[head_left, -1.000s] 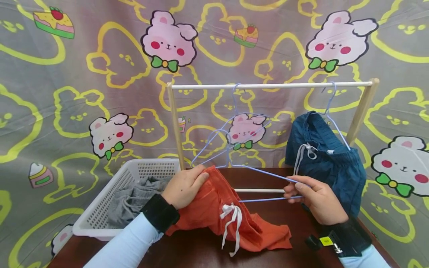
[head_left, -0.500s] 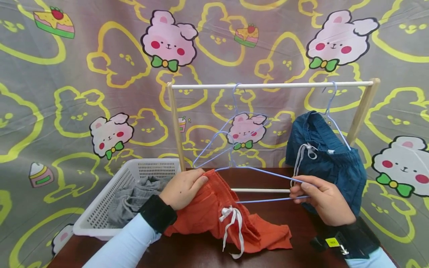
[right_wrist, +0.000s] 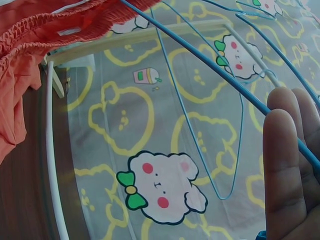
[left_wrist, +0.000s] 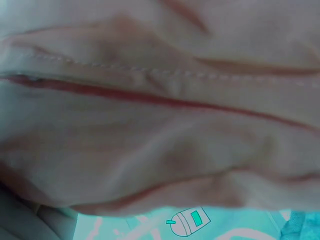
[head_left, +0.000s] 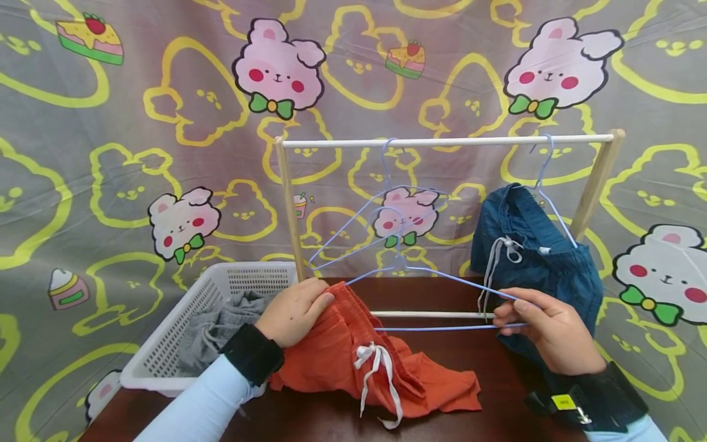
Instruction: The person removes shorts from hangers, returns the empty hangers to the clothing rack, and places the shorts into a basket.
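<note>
In the head view my left hand (head_left: 293,310) grips the waistband corner of orange-red shorts (head_left: 326,344), thumb on top. The shorts sag to the table on their right side, with a white drawstring bow (head_left: 375,356) at the front. My right hand (head_left: 552,328) pinches the right end of a blue wire hanger (head_left: 447,276). The hanger's left end disappears behind the shorts' waistband near my left hand, and its hook points up. In the right wrist view the hanger's wire (right_wrist: 200,62) runs from the waistband to my fingers (right_wrist: 282,150). Orange fabric (left_wrist: 150,130) fills most of the left wrist view.
A small rack (head_left: 469,141) stands behind, with a bare blue hanger (head_left: 342,227) on its left half. Blue shorts (head_left: 547,276) hang at its right. A white basket (head_left: 160,344) holding grey clothing (head_left: 221,331) sits left on the dark table (head_left: 431,356).
My right hand has moved right, and the hanger with it; its hook has risen and moved right. My left hand has shifted slightly left with the waistband.
</note>
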{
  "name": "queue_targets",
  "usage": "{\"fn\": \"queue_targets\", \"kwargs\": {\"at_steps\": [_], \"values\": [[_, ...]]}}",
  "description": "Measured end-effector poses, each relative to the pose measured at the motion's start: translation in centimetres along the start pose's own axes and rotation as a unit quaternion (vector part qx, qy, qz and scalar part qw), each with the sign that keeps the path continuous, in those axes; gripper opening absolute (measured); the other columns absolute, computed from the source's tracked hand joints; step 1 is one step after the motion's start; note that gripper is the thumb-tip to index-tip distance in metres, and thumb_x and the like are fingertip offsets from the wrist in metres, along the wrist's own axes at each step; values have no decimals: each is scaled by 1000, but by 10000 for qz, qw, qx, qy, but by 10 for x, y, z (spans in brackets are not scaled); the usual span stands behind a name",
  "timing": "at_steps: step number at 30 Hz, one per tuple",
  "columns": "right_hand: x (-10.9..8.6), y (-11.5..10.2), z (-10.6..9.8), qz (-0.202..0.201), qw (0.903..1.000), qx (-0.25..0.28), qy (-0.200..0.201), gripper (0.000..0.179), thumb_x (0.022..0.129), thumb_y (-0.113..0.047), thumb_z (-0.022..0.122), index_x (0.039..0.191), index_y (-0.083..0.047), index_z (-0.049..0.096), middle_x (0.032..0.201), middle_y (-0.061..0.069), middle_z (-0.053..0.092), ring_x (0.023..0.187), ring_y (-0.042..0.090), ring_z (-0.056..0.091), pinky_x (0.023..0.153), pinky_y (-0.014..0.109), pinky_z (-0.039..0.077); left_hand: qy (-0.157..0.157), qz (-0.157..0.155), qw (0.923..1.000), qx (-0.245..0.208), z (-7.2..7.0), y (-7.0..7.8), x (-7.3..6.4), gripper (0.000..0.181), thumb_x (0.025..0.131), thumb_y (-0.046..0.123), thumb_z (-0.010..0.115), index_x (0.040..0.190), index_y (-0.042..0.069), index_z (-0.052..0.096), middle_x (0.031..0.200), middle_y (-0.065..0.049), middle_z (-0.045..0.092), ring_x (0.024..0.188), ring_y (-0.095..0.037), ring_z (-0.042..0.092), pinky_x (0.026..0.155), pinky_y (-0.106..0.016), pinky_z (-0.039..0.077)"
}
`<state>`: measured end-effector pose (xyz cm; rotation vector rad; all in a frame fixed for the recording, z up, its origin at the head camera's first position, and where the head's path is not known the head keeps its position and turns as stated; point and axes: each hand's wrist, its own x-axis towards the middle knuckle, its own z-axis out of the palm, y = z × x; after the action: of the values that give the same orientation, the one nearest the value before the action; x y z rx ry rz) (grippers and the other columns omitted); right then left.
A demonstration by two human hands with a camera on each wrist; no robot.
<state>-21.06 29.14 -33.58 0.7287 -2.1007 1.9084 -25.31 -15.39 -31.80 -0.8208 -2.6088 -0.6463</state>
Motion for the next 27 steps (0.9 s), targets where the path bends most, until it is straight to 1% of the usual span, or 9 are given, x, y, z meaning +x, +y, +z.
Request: {"fn": "queue_targets", "kwargs": {"at_steps": [3, 8, 15, 20, 24, 27], "values": [[-1, 0, -3, -23, 10000, 39, 48, 32, 109, -4, 41, 126, -11, 67, 99, 11, 74, 87, 18, 72, 73, 31, 59, -53, -58, 10000, 38, 0, -1, -1, 17, 107, 33, 52, 100, 21, 63, 90, 9, 55, 81, -11, 53, 77, -36, 49], [-5, -2, -8, 7, 9996, -134, 235, 30, 109, -6, 43, 126, -11, 67, 98, 8, 74, 86, 17, 72, 71, 30, 59, -119, -168, 9997, 115, 2, -5, -3, 16, 107, 32, 52, 101, 21, 61, 89, 8, 52, 81, -12, 52, 76, -35, 48], [-12, -10, -21, -35, 9991, -240, 346, 30, 109, -5, 43, 128, -9, 66, 100, 5, 75, 87, 17, 73, 71, 29, 59, -124, -316, 9990, 287, 3, -8, -6, 15, 107, 30, 51, 102, 19, 60, 88, 6, 51, 80, -14, 53, 75, -37, 48], [-15, -16, -29, -121, 9983, -305, 481, 30, 109, -7, 43, 129, -8, 65, 101, 3, 75, 87, 14, 73, 71, 28, 59, -107, -622, 9975, 317, 3, -9, -5, 14, 107, 30, 53, 100, 20, 59, 84, 6, 53, 76, -14, 54, 72, -37, 47], [-16, -19, -35, -249, 9972, -143, 695, 29, 109, -7, 44, 129, -7, 65, 101, 3, 75, 86, 14, 73, 70, 26, 59, -135, -901, 9952, 363, 3, -10, -4, 14, 106, 30, 54, 100, 18, 58, 79, 5, 53, 72, -15, 53, 68, -36, 46], [-17, -21, -39, -346, 9959, -101, 824, 30, 109, -7, 43, 130, -9, 64, 102, 2, 75, 86, 13, 74, 71, 23, 58, -183, -1105, 9929, 391, 4, -9, -4, 15, 106, 30, 54, 104, 17, 59, 81, 4, 56, 73, -16, 54, 69, -37, 47]]}}
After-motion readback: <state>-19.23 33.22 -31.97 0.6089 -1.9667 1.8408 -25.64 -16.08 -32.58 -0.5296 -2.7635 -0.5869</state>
